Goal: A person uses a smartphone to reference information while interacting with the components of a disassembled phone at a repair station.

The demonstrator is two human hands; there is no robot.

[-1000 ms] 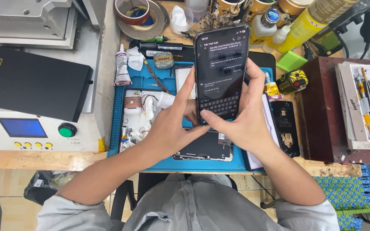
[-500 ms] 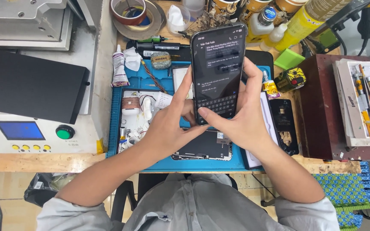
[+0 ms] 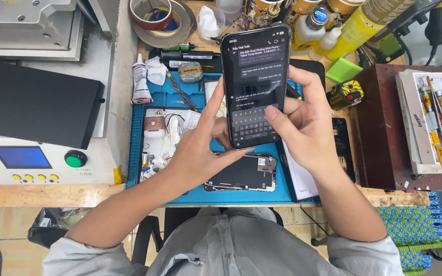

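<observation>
The smartphone (image 3: 255, 87) stands upright between both hands, the left hand (image 3: 200, 153) and right hand (image 3: 303, 122) fingers curled around its lower edges. It looks stiff, smooth and fragile; side edges give safest hold.

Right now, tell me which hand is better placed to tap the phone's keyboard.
Right hand: its thumb lies over the keyboard on the phone. The left hand grips the phone's lower left edge, steadying it.
</observation>
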